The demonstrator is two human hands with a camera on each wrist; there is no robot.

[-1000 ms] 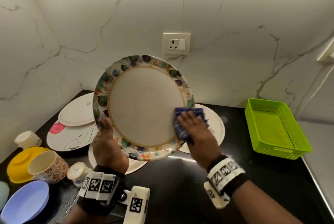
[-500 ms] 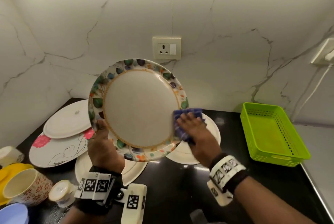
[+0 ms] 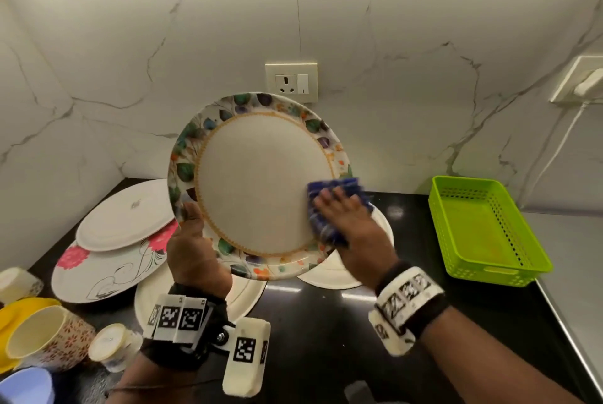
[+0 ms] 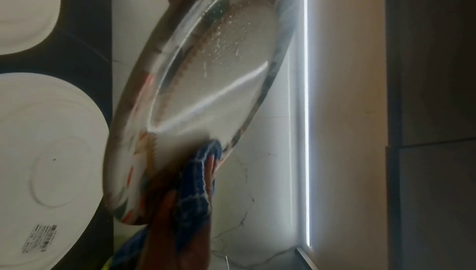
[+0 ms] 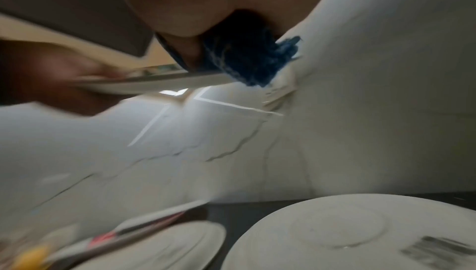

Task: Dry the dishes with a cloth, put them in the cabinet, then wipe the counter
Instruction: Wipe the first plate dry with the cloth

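The left hand (image 3: 195,250) is gripping the leaf-bordered plate (image 3: 261,185) by its lower left rim, thumb lying over the patterned border and the other fingers hidden behind, so the plate is standing tilted in the air above the black surface (image 3: 326,338), its face turned toward the person. The right hand (image 3: 354,227) is pressing the blue cloth (image 3: 329,204) flat against the plate's right edge, its fingers (image 3: 332,198) lying nearly straight and close together on top of the cloth, with a fold of cloth wrapping past the rim in the right wrist view. From those fingers the undried part of the face is lying up and to the left: in the left wrist view, droplets (image 4: 231,38) are still clinging near the end held by the left hand, well apart from the cloth. The right hand is the one nearer to the wiping, so the next stroke probably needs to sweep across the face toward the left thumb. Compared with a second ago, the plate is sitting slightly higher and further right in the head view, and the cloth is staying at much the same spot on the right rim, while the cups at the left are sliding toward the frame's edge.
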